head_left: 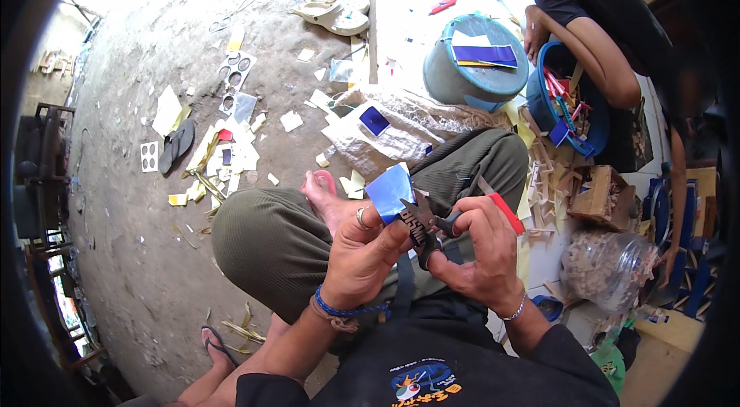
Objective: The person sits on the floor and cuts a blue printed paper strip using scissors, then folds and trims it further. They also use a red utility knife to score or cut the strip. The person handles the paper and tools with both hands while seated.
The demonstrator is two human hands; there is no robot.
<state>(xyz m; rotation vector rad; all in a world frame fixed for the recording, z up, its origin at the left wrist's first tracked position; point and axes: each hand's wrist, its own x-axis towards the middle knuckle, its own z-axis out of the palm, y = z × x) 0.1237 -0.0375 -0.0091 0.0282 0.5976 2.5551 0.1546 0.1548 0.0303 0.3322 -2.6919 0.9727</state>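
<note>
In front of my lap, my left hand (364,253) is closed, pinching a small shiny blue sheet (391,191) between thumb and fingers. My right hand (482,257) is closed round the black handles of a pair of scissors (418,220). The scissor blades meet the sheet's right edge; I cannot tell how far they cut into it. A red-handled cutter (506,212), its blade pointing up and away, is also tucked between my right-hand fingers.
An upturned blue-grey tub (443,72) bears blue and white sheets. At the right, a person in black (609,29) leans over a blue basin (551,126) of coloured pieces. Nearby are a cardboard box (605,199), clear jar (609,268) and white sack (362,145). Scraps litter the ground.
</note>
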